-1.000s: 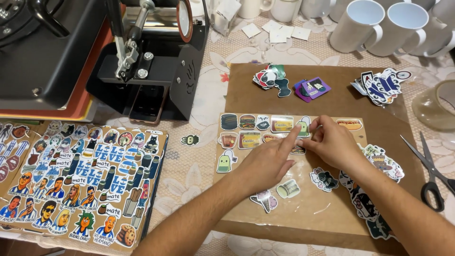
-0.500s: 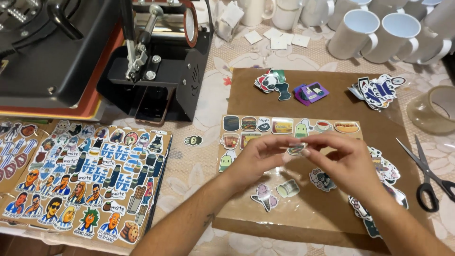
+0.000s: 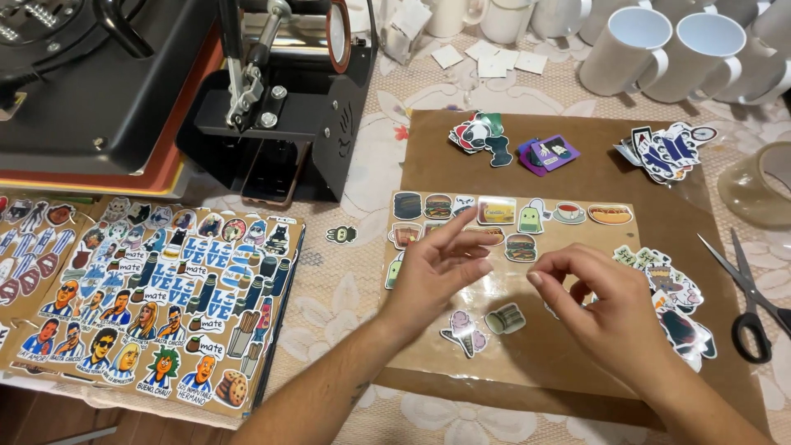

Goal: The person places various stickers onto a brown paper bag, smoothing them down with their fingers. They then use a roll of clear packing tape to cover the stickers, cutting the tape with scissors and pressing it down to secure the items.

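Seven or so food stickers laid side by side as a top row (image 3: 496, 210) on the clear film (image 3: 511, 371), itself spread over the brown board (image 3: 593, 177) on the tabletop (image 3: 346, 288). Below that, only a start on a second row (image 3: 520, 247): a cup at the left end, a burger further along, gaps between. Lower down on the film, an ice-cream sticker (image 3: 464, 331) and a green cup sticker (image 3: 504, 318) lying loose, apart from both rows.

Hovering over the second row now, the left hand (image 3: 437, 276), fingers released and stretched out flat, grasping nothing visible. Just beside it, the right hand (image 3: 601, 305), thumb and forefinger drawn close together, the other fingers curled; impossible to tell whether pinching something thin or nothing at all.

Plenty left unplaced, by the look of it: a heap of stickers (image 3: 671, 288) at the board's right edge, two smaller piles (image 3: 478, 136) and a blue-and-white one (image 3: 667, 150) along the top, one stray sticker (image 3: 340, 235) off the board. Roughly a third of the film covered, the lower part mostly bare.

Scissors (image 3: 750, 297) resting at the far right, untouched.
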